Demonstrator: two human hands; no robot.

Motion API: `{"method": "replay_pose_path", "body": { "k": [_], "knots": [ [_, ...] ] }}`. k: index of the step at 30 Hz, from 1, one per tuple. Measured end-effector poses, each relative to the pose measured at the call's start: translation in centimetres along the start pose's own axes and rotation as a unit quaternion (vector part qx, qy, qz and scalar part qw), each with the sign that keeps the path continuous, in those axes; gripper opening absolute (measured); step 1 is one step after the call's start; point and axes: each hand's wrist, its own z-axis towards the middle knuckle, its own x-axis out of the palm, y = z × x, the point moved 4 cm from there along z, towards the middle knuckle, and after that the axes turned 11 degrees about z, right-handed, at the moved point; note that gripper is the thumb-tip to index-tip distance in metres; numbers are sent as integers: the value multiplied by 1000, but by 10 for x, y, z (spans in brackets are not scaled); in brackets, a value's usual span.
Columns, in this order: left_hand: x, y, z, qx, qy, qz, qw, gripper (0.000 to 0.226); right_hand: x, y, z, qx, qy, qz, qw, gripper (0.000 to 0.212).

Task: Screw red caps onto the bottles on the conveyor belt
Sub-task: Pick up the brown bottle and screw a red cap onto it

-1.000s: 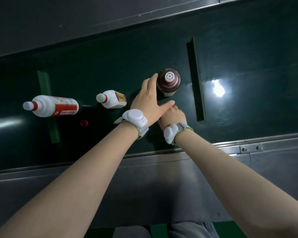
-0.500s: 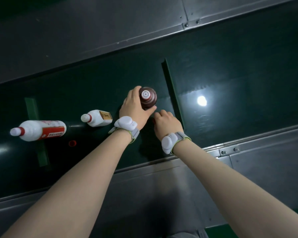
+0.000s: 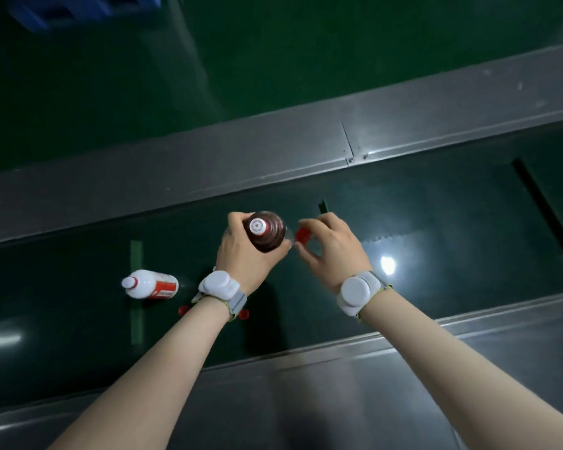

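A brown bottle (image 3: 268, 233) with a white neck stands upright on the dark green belt (image 3: 436, 222). My left hand (image 3: 244, 254) is wrapped around its body. Just right of the bottle, my right hand (image 3: 332, 246) pinches a red cap (image 3: 304, 235) between thumb and fingers, level with the bottle's shoulder and a little apart from the neck. A white bottle with a red label (image 3: 150, 284) lies on its side at the left of the belt. Two loose red caps (image 3: 183, 309) (image 3: 243, 315) lie on the belt beside my left wrist.
Grey metal rails run along the belt's far side (image 3: 273, 147) and near side (image 3: 338, 368). A raised dark cleat (image 3: 543, 209) crosses the belt at the right. A blue crate (image 3: 78, 11) sits on the green floor beyond the conveyor.
My right hand has lifted off the belt with a red cap and moved up beside the bottle's neck. My left hand keeps its grip on the brown bottle. The small white bottle is now hidden.
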Motion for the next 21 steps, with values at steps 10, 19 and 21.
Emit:
{"method": "replay_pose_path", "body": {
  "k": [10, 19, 21],
  "knots": [
    [-192, -34, -47, 59, -72, -29, 995, 74, -62, 199, -5, -142, -40, 6, 989, 24],
    [-326, -25, -119, 129, -162, -81, 975, 70, -90, 348, -61, -241, -47, 24, 969, 37],
    [-357, -20, -138, 146, -178, -83, 970, 68, -92, 387, -79, -268, -49, 40, 961, 37]
  ]
}}
